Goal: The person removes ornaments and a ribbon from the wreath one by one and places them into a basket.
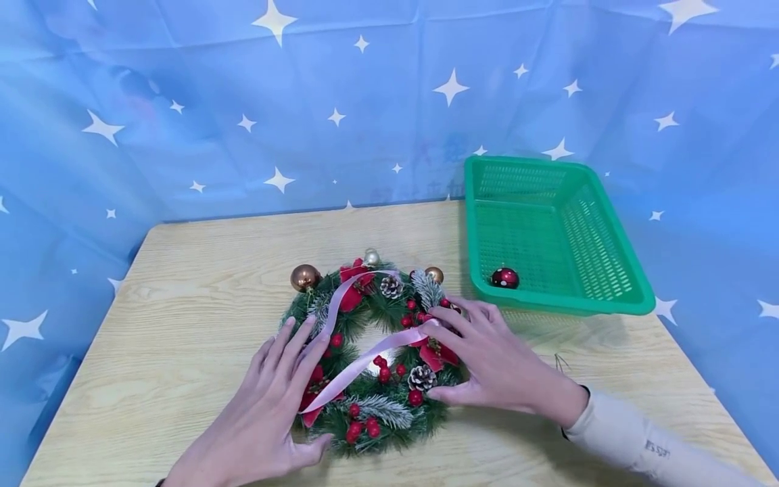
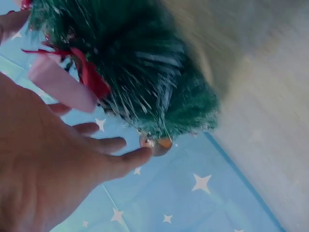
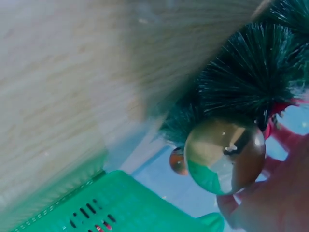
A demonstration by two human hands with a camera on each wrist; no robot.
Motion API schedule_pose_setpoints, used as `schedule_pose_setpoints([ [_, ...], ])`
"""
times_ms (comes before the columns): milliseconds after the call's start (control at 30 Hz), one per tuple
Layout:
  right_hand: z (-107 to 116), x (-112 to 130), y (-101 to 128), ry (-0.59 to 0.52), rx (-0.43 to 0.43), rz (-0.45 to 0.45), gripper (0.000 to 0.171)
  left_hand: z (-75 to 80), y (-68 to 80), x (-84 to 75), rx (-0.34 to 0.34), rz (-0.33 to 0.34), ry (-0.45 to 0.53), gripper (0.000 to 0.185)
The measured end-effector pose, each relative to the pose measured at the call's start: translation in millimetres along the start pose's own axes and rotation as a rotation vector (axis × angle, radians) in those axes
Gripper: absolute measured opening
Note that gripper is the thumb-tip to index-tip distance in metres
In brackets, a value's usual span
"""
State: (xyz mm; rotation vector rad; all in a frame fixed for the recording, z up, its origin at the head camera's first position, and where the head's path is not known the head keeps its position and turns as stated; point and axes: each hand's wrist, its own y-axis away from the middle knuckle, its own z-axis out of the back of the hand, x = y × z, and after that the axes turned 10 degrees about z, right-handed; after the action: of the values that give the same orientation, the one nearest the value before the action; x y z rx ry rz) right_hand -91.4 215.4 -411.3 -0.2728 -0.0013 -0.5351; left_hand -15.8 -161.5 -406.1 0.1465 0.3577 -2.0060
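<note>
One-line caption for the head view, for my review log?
Both hands, left and right, rest on a wreath crossed by a pink ribbon; a green basket beside it holds a red bauble.

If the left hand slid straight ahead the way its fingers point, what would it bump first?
Probably the pink ribbon lying across the wreath, since the left hand already rests on the wreath's left side with fingertips at the ribbon. Depth is hard to judge.
</note>
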Motion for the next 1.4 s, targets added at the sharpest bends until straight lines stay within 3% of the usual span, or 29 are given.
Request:
schedule_pose_setpoints([
  [267,-3.9,22.5,0.5,0.047,-0.01,-0.074,0.095,-4.5,1.4,-11.1,-0.072,0.052,-0.01,0.14],
  [633,-9.2,39.6,-0.5,0.101,-0.066,-0.106,0.095,-9.2,-2.9,-18.4,-0.047,0.102,-0.011,0.147],
  [1167,-0.1,29.4,15.8,-0.022,-0.102,-0.083,0.098,-7.9,-8.6,-3.8,-0.016,0.053,0.056,0.148],
  [1400,2.8,18.6,27.5,-0.069,-0.175,-0.084,0.083,-8.4,-9.9,0.2,-0.017,0.046,0.065,0.145],
])
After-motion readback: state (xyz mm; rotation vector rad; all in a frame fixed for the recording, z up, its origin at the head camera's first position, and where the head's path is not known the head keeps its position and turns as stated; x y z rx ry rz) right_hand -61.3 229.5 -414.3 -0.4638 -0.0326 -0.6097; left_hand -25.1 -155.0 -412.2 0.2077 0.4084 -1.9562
